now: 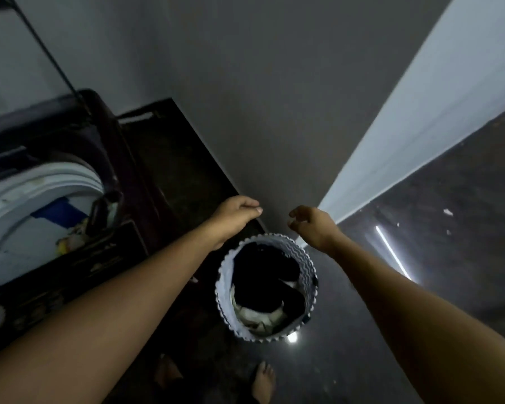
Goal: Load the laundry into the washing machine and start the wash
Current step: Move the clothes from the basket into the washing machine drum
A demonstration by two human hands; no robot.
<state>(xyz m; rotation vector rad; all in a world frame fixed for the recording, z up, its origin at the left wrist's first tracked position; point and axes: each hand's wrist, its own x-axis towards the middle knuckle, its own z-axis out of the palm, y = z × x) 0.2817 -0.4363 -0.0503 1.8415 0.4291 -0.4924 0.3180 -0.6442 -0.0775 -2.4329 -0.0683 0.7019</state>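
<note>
Hanging over the laundry basket, both hands are empty. The left hand has its fingers bent loosely downward with the thumb lying along them, and it holds nothing. The right hand has its fingers loosely curled and a little apart, and it also holds nothing. The two hands are near each other, just past the far rim of the basket as the camera sees it.

The basket stands on the dark floor close to the wall, just to the right of the washing machine. Inside it lies the laundry, a pile of mostly dark cloth with some pale cloth at the near side.

The lid of the machine is up, and some clothes, blue, white and yellow, already lie in its white drum.

The coming move, as I judge it, depends on one relation: the pile lies straight below the fingers and a little toward the person, so both hands must go down and back into the round opening. Neither hand is clearly nearer. The left one is on the machine's side, which should make the carry to the drum short. The load is only partly moved.
</note>
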